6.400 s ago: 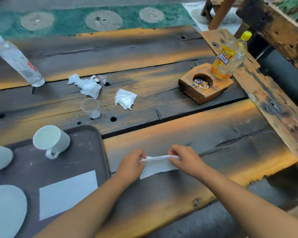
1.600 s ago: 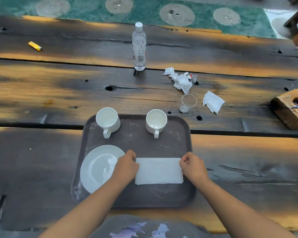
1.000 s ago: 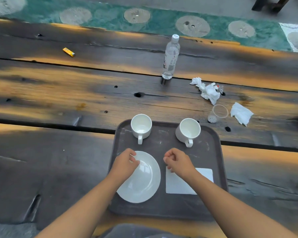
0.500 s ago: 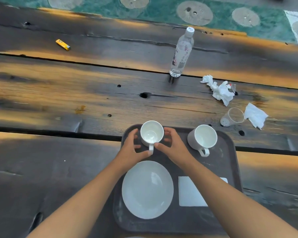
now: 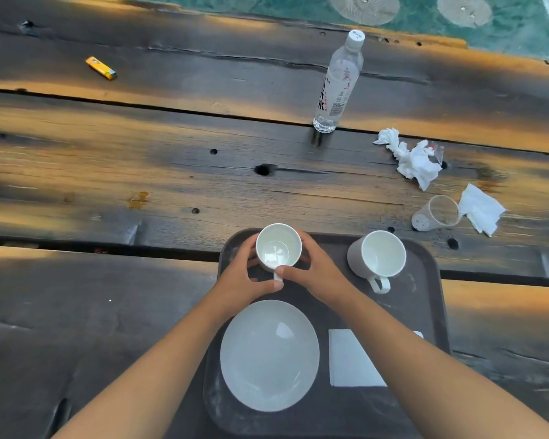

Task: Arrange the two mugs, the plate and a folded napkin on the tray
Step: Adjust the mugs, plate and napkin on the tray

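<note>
A dark tray [image 5: 425,280] lies on the wooden table near me. At its far left corner stands a white mug [image 5: 278,247], handle toward me. My left hand [image 5: 241,280] and my right hand [image 5: 317,274] curl round its sides, thumbs meeting at the handle. A second white mug [image 5: 379,258] stands at the tray's far right. The white plate [image 5: 268,354] lies on the near left of the tray. The folded white napkin [image 5: 349,359] lies beside it, partly hidden under my right forearm.
Beyond the tray stand a clear water bottle [image 5: 339,83], a crumpled tissue [image 5: 409,158], a tipped clear plastic cup [image 5: 438,213] and another tissue [image 5: 480,209]. A yellow lighter [image 5: 101,68] lies far left. Green floor shows past the table's far edge.
My hands left the napkin, passed the plate and closed on the left mug. Since half a second ago they grip it more tightly. The view has shifted left and closer.
</note>
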`<state>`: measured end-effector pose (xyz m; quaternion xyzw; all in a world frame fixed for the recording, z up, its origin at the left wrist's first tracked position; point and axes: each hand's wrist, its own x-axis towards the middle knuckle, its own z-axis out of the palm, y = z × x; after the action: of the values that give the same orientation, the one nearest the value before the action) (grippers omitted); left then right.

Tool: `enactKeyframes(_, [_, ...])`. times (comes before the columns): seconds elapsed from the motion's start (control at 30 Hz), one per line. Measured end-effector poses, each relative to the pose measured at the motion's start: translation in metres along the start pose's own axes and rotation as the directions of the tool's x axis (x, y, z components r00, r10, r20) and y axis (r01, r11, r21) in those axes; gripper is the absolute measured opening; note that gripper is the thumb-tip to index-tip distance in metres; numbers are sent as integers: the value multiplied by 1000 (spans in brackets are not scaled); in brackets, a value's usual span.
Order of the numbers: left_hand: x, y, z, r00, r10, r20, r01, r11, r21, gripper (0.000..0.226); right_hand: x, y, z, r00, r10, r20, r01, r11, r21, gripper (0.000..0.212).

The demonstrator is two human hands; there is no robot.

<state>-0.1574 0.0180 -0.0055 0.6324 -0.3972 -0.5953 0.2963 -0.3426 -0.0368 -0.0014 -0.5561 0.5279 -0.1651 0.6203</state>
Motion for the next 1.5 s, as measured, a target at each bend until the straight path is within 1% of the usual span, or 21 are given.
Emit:
enactKeyframes(0.63, [1, 0, 2, 1000, -13, -18, 15, 998, 66, 95, 1, 4, -2, 1000, -6, -7, 6, 1000, -1, 74])
enactKeyframes(1.0, [-3, 0, 8, 1000, 0, -18, 1, 998, 68, 93, 1, 5, -6, 1000, 0, 4, 0, 1000, -12, 72])
enactKeyframes(1.23, [-1, 0, 7, 999, 14, -30, -9, 987, 162, 96, 0, 6, -8, 1000, 5, 11, -5, 1000, -24, 73])
enactKeyframes(1.5, [1, -4, 7, 999, 12, -31, -6, 983, 183, 95, 0, 7, -9, 1000, 6, 26, -5, 999, -36, 73])
